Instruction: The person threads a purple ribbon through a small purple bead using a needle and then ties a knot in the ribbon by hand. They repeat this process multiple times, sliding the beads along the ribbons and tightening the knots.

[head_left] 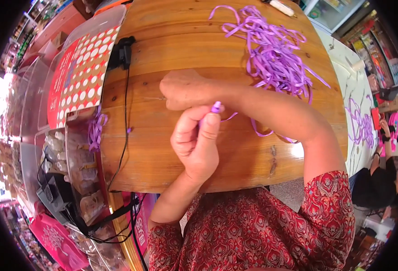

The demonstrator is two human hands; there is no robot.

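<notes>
Pinching hand: the left hand [194, 147], mid-frame, grips a small purple ribbon roll [216, 107] between thumb and forefinger, pale tip poking upward; the other fingers fold in, probably steadying the pinch so nothing springs loose.
Crossing hand: over comes the right hand [183, 89], just above and left of the roll, knuckles up, fingers tucked from sight; I cannot tell whether it grasps anything.
Loose strand: a purple strand [229, 117] leaves the pinch to the right and slips behind the right forearm, its path hidden there.
Ribbon pile: a tangled purple heap [273, 52] sprawls upper right on the wooden table [176, 45], beyond the forearm, perhaps to leave the middle free for both hands.
Left side: a spotted red box [86, 67], a black cable [126, 113] trailing down the tabletop, a small purple bunch [97, 128] draped lower.
Right side: another purple bundle [361, 124] lies on a white marbled surface [341, 54]; a person in black [375, 185] sits beyond.
</notes>
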